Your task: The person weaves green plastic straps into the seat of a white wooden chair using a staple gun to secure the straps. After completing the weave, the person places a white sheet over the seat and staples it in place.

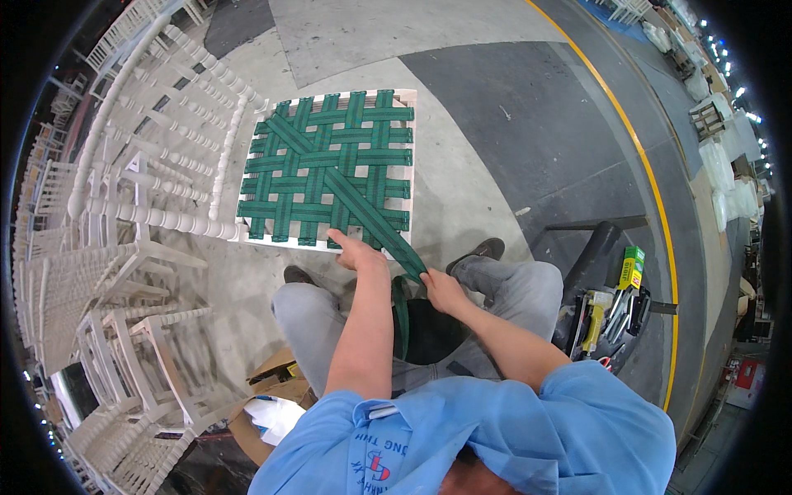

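Observation:
In front of me stands a white chair [156, 216] with turned spindles, its backrest to the left. Green webbing straps [322, 157] are woven in a criss-cross over its seat frame. One loose diagonal strap [373, 216] runs across the weave toward me. My right hand [445, 291] is closed on this strap just off the seat's near right corner. My left hand [356, 251] rests at the near edge of the seat frame, its fingers partly spread and touching the edge. A length of strap [401, 318] hangs down between my knees.
At my right, a dark stand [569, 326] carries a yellow stapler-like tool [592, 323], a green and yellow box [632, 266] and other hand tools. Several white chairs [140, 346] crowd the left. A cardboard box [247, 425] with white paper sits at my lower left. A yellow line [635, 148] crosses the floor.

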